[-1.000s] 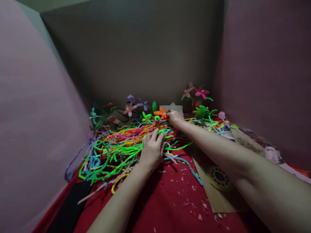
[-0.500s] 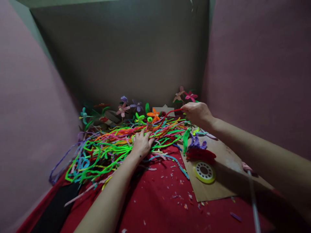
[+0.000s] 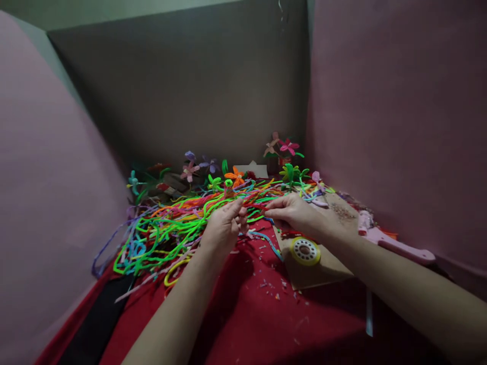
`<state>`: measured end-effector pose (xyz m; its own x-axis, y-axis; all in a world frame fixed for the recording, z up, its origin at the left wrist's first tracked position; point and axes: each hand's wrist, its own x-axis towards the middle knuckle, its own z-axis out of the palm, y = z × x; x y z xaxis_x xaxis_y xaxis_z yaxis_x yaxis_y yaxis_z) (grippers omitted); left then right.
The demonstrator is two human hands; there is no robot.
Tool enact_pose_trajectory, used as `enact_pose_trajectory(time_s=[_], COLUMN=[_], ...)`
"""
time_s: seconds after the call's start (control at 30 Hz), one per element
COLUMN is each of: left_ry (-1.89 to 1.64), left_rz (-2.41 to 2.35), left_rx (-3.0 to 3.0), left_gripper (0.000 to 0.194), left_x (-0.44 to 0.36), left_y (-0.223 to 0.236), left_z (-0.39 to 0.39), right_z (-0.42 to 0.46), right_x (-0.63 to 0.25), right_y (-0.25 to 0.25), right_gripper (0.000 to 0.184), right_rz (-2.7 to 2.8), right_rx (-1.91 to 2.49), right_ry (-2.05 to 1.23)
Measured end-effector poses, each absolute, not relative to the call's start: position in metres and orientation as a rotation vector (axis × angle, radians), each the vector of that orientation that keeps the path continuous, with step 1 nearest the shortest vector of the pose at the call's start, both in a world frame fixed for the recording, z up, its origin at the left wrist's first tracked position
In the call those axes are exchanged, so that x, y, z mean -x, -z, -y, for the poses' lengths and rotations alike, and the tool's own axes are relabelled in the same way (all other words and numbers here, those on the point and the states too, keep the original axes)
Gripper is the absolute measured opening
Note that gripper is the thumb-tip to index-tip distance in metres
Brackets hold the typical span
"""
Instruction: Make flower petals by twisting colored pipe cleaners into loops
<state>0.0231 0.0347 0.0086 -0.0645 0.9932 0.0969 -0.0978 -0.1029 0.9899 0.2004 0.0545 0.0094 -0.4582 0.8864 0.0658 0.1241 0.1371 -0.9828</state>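
A red pipe cleaner (image 3: pixel 257 206) stretches between my two hands over the front of the pile. My right hand (image 3: pixel 294 210) pinches it between thumb and fingertips. On the other side, my left hand (image 3: pixel 224 223) is closed with its fingers curled at the far end of the red pipe cleaner. Below and behind the hands spreads a loose heap of bright pipe cleaners (image 3: pixel 182 225), mostly green, orange and pink. An orange pipe-cleaner flower (image 3: pixel 233 176) stands just behind the heap, beside a small green one (image 3: pixel 214 182).
A yellow-rimmed tape roll (image 3: pixel 305 251) lies on brown cardboard (image 3: pixel 319 278) at right. Farther right is a pink glue gun (image 3: pixel 399 246). More flowers (image 3: pixel 289 146) stand along the back wall. Scraps litter the red cloth (image 3: pixel 243 329); a black strip (image 3: pixel 99 319) lies left.
My right hand drew a red pipe cleaner out of the heap to the right, then came back down toward my left. My left hand lifted off the heap and closed.
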Motion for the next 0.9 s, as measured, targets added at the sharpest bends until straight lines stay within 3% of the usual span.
enact_pose_trajectory(time_s=[0.13, 0.4, 0.5, 0.63, 0.8, 0.9], left_ry=[-1.524, -1.725, -1.853, -1.882, -1.856, -1.868], left_rz=[-1.149, -1.031, -0.965, -0.866, -0.801, -0.747], left_rx=[-1.09, -1.011, -0.925, -0.695, -0.607, -0.601], left_gripper=[0.039, 0.042, 0.043, 0.031, 0.014, 0.014], left_x=[-0.019, -0.014, -0.006, 0.005, -0.001, -0.01], left_y=[0.004, 0.006, -0.001, -0.007, -0.001, 0.004], left_z=[-0.036, -0.035, -0.038, -0.04, -0.037, -0.036], right_z=[-0.05, -0.04, -0.044, -0.051, -0.052, -0.051], right_x=[-0.196, -0.193, -0.196, -0.199, -0.2, -0.199], right_y=[0.003, 0.018, 0.02, 0.018, 0.013, 0.014], right_gripper=[0.018, 0.023, 0.02, 0.009, 0.002, 0.02], right_rz=[1.931, 2.378, 2.375, 1.942, 0.625, 0.481], right_rx=[0.947, 0.808, 0.858, 0.941, 0.657, 0.577], right_ry=[-1.289, -0.743, -0.722, -1.135, -1.9, -2.036])
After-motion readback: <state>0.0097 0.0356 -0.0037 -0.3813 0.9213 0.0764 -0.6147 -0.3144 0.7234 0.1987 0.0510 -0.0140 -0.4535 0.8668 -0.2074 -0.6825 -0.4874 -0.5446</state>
